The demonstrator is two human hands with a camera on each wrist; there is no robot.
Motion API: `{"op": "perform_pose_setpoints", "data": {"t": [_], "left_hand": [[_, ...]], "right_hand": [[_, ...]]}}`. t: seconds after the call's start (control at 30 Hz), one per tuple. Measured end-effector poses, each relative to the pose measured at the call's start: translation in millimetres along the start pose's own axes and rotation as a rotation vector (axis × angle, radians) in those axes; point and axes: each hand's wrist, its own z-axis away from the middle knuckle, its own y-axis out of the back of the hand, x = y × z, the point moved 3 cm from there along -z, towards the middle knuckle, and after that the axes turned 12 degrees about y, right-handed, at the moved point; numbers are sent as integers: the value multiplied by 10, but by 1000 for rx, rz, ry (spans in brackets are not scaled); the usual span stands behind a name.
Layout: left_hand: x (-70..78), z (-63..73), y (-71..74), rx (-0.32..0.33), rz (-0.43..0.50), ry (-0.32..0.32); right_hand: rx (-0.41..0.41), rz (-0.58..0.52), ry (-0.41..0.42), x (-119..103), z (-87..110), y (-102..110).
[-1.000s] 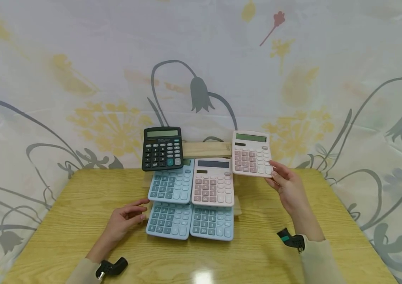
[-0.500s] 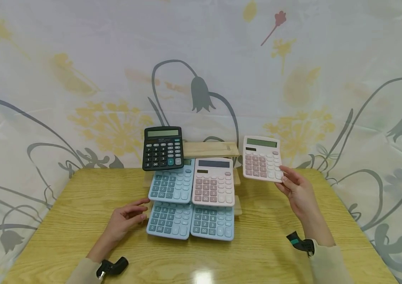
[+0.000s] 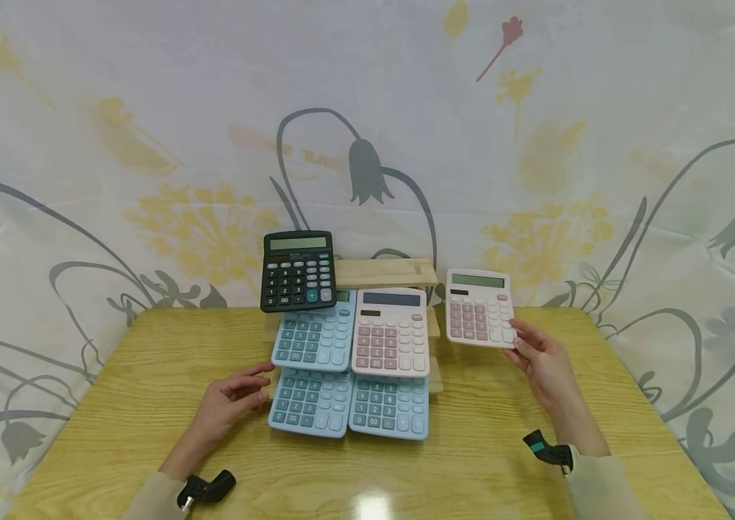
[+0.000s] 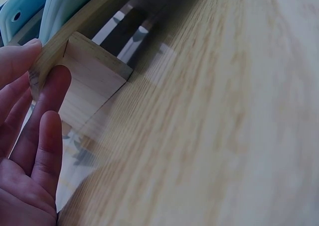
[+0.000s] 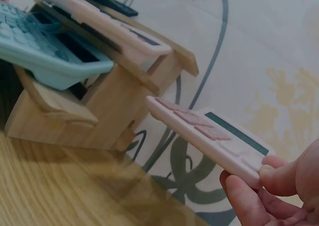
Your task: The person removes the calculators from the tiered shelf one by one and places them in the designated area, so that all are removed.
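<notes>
While the right hand point(image 3: 541, 361) pinches it by its lower right corner, between thumb and fingers, a white-and-pink calculator point(image 3: 481, 309) is held up just to the right of the wooden stand point(image 3: 385, 273), apart from it. Its display faces up at the top, and the right wrist view shows it tilted, with the thumb over the keypad side and fingers underneath.

On the stand's top tier, a black calculator point(image 3: 299, 271) sits at the left, with bare wood beside it. The middle tier carries a blue calculator point(image 3: 312, 336), partly covered by the black one, and next to it a second pink calculator point(image 3: 390, 334). Below these, two more blue calculators point(image 3: 389, 406) lie side by side.

At the stand's left, the left hand point(image 3: 227, 404) pinches the edge of a wooden shelf between thumb and forefinger, its other fingers loosely bent. The stand rests on a wood-grain table point(image 3: 478, 440), before a flower-printed cloth point(image 3: 211, 108). Black devices point(image 3: 208, 490) are strapped at both wrists, beside pale sleeves point(image 3: 601, 484).
</notes>
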Motion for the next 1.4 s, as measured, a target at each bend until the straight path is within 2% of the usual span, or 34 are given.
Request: {"op": "perform_pose_setpoints", "data": {"t": [0.17,0.5,0.8,1.03,1.27,1.4], "left_hand": [[0,-5,6,-16,12,-14],[-6,-1,8,-26,30,-33],[-7,-2,9,-25,22,-27],[-14,-1,6,-30,30,-27],[-14,2,9,-27,30,-37],[-3,6,5,-21,17,-33]], "right_hand": [[11,35,-32,87,-1,33],[1,34,-70,248,6,20],[-12,89,-133,464,1,11],[-25,107,-159,552,-6,-47],[-26,146,-152,589,-20,-103],[-30,247,-114,606,-17,-143]]}}
